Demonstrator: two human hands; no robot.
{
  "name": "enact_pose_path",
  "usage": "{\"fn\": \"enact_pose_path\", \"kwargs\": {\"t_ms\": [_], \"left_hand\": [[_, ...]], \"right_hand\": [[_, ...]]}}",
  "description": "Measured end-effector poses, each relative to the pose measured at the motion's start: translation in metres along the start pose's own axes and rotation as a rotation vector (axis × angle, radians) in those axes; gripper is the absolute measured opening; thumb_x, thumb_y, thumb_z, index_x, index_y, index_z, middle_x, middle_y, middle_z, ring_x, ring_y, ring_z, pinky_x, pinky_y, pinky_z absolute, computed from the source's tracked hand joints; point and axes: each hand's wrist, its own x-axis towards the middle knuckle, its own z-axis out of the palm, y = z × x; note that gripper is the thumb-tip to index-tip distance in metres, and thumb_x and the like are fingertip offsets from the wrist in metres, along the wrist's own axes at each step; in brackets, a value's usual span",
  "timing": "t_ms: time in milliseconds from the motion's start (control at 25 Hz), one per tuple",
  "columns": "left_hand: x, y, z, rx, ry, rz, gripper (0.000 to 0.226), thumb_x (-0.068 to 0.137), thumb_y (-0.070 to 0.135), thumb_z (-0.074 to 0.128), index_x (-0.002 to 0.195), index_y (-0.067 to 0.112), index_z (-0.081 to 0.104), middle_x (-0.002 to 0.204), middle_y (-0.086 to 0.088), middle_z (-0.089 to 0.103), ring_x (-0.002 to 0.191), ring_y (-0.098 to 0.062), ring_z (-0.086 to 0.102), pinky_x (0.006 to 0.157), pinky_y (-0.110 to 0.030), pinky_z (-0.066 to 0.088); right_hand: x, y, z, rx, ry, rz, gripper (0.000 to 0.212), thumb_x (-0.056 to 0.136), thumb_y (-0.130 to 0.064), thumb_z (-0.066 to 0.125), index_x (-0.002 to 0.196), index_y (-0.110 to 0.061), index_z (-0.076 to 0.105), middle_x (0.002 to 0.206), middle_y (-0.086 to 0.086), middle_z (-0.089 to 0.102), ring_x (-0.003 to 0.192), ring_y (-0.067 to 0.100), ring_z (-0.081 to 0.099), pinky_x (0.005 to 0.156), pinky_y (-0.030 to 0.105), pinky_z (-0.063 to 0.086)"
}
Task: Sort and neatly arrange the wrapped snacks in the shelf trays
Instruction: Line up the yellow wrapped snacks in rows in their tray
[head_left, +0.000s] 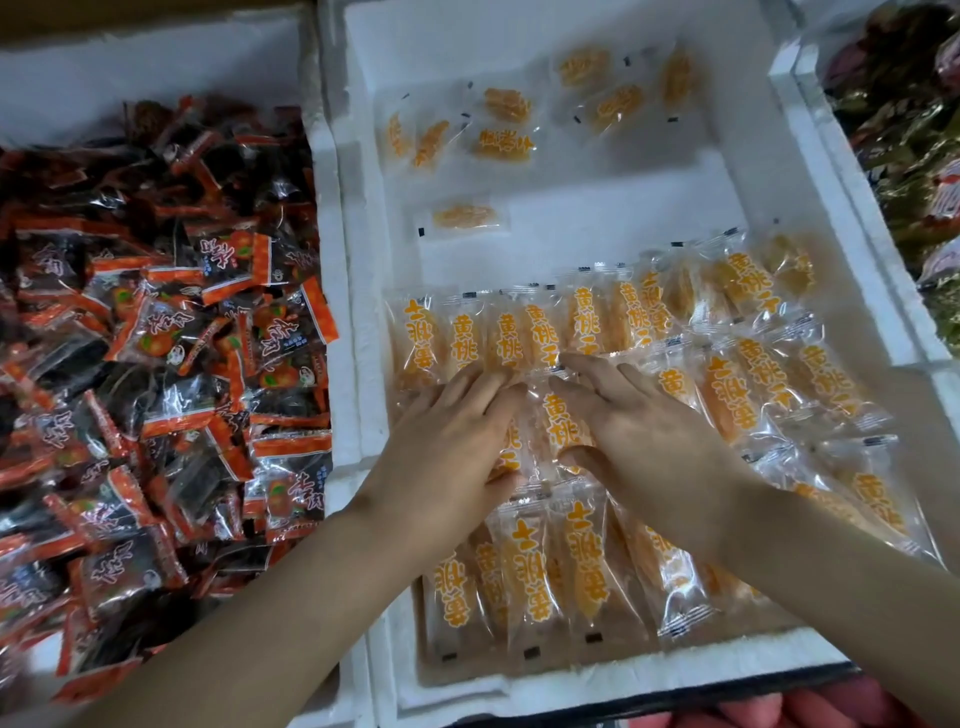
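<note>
fingers (483, 387) on left hand (447, 441) and right hand (644, 431) pressing flat together, squaring yellow packs (561, 421) into rows; loose packs (467, 215) probably needing gathering next.

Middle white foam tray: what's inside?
The white foam tray holds clear-wrapped orange snack packets: rows near, few loose far. Left hand and right hand rest flat on them, hiding some.

Snack rows (587, 561) fill the middle tray's (597, 218) near half. Loose snacks (504, 145) lie behind them. Heaped tray (130, 67) sits left.
</note>
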Motion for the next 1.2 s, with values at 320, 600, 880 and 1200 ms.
{"fn": "enact_pose_path", "kwargs": {"t_ms": [320, 600, 880, 1200], "left_hand": [[0.026, -0.023, -0.024, -0.033, 0.190, 0.002, 0.043, 0.089, 0.041, 0.041, 0.118, 0.013, 0.056, 0.112, -0.003, 0.057, 0.103, -0.022, 0.055, 0.089, -0.037, 0.044], [0.144, -0.072, -0.032, -0.067, 0.223, -0.196, 0.050, 0.093, 0.022, 0.055, 0.139, 0.012, 0.039, 0.142, -0.007, 0.038, 0.131, -0.028, 0.035, 0.105, -0.038, 0.027], [0.211, -0.128, -0.025, -0.004, -0.062, -0.521, 0.112, 0.074, 0.063, 0.064, 0.150, 0.028, -0.010, 0.158, -0.010, -0.015, 0.145, -0.032, -0.016, 0.118, -0.048, -0.001], [0.182, -0.126, -0.020, 0.027, -0.039, -0.351, 0.083, 0.066, 0.063, 0.065, 0.134, 0.029, 0.033, 0.131, -0.005, 0.039, 0.126, -0.029, 0.034, 0.105, -0.043, 0.031]], "right_hand": [[0.035, 0.036, -0.038, 0.210, 0.224, 0.017, 0.030, 0.085, -0.020, 0.066, 0.113, -0.014, 0.060, 0.111, 0.005, 0.058, 0.097, 0.024, 0.060, 0.079, 0.027, 0.043], [0.161, 0.099, -0.035, 0.144, 0.160, 0.194, 0.054, 0.094, -0.016, 0.051, 0.143, -0.013, 0.029, 0.145, 0.010, 0.030, 0.131, 0.029, 0.032, 0.104, 0.033, 0.027], [0.250, 0.090, -0.007, 0.074, -0.024, 0.177, 0.075, 0.096, -0.021, 0.048, 0.150, -0.018, -0.003, 0.158, 0.001, -0.005, 0.145, 0.027, -0.001, 0.116, 0.034, 0.007], [0.224, 0.094, -0.007, -0.164, 0.149, 0.123, 0.034, 0.093, -0.017, 0.050, 0.125, -0.012, 0.043, 0.125, 0.009, 0.047, 0.115, 0.031, 0.042, 0.086, 0.036, 0.038]]}}
